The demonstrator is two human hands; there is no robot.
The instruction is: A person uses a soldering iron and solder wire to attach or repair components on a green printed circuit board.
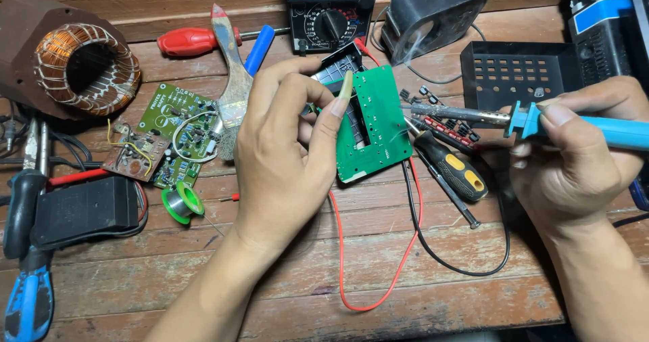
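Left hand point(284, 146) grips green board point(375, 122); right hand point(574, 159) holds soldering iron point(473, 117).

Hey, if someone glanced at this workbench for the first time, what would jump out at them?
Dead centre, the left hand holds a green circuit board while the right hand brings a blue-handled soldering iron to its edge, smoke curling above. At far left sits a big copper wire coil in a brown housing. A red lead and a black lead loop across the wooden bench, and an analog multimeter sits at the top.
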